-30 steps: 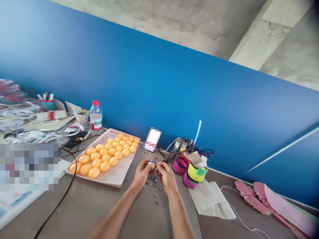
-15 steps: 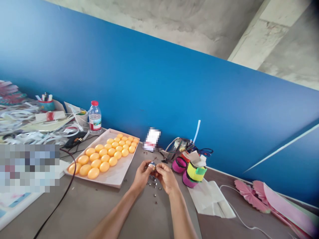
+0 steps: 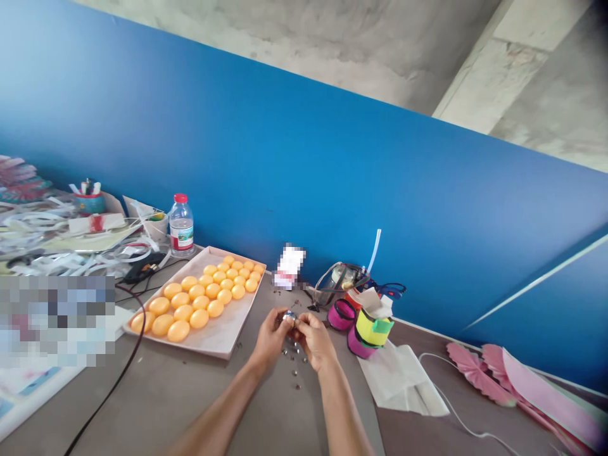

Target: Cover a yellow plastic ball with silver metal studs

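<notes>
A small rounded object with a shiny silvery top [image 3: 289,315] is held between my two hands above the table. My left hand [image 3: 270,335] is closed around its left side, thumb in front. My right hand [image 3: 315,341] is closed in a pinch against its right side. Fingers cover much of the object, and whether a smaller piece sits in the right pinch is hidden. Several small shiny bits [image 3: 295,373] lie scattered on the grey table [image 3: 190,405] between and below my hands.
Left of my hands stands a shallow tray [image 3: 242,323] of orange balls [image 3: 200,318]. A bottle [image 3: 181,228] is behind it. On the right are pink and yellow round containers [image 3: 373,328], a white sheet [image 3: 403,383] and pink pleated pieces [image 3: 479,373]. A dark cable [image 3: 114,386] crosses the left side.
My right fingers have shifted slightly left and closer to my left hand. The silvery object has turned or tilted a little in the fingers. The surroundings look the same.
</notes>
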`<state>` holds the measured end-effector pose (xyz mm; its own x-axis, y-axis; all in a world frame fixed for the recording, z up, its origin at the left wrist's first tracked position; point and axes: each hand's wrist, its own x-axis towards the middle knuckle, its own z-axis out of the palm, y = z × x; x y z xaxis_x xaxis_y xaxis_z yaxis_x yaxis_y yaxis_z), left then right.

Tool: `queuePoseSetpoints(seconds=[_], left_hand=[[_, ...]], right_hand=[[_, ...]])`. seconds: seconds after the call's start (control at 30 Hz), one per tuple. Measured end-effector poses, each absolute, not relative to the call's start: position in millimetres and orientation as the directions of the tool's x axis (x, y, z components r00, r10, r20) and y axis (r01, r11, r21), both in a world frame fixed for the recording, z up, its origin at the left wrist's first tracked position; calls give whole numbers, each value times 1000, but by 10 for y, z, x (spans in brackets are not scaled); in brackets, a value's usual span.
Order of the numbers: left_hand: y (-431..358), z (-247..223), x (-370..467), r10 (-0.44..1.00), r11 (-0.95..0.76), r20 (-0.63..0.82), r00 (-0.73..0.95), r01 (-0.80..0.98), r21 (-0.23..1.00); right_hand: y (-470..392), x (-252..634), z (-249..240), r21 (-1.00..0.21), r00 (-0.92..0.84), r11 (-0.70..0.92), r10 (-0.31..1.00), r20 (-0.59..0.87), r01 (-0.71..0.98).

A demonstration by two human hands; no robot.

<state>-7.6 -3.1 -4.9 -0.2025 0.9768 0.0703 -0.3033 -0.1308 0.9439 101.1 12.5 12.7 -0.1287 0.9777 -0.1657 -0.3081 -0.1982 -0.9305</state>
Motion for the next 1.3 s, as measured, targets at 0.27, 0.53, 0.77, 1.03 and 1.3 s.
queuePoseSetpoints(seconds=[0.27,0.53,0.77,1.03,1.3], left_hand=[[113,-80,-171,964,-104,-65,-256,-594,797],[98,-49,-159,954,-94,-98,-283,-594,799],[108,-59,-157,954,-96,-94,-283,-589,803],[121,-87,-163,963,-92,-72,-259,-569,817],[100,-61,-168,959,-100,-68,-274,-555,826]], right_hand=[[171,1074,25,-904,-20,104,994,105,414],[25,871,-12,-409,-209,238,971,115,881],[62,894,-54,-544,-184,272,960,211,794],[102,1016,142,-851,-49,110,994,98,513],[145,1080,78,-843,-39,101,995,95,528]])
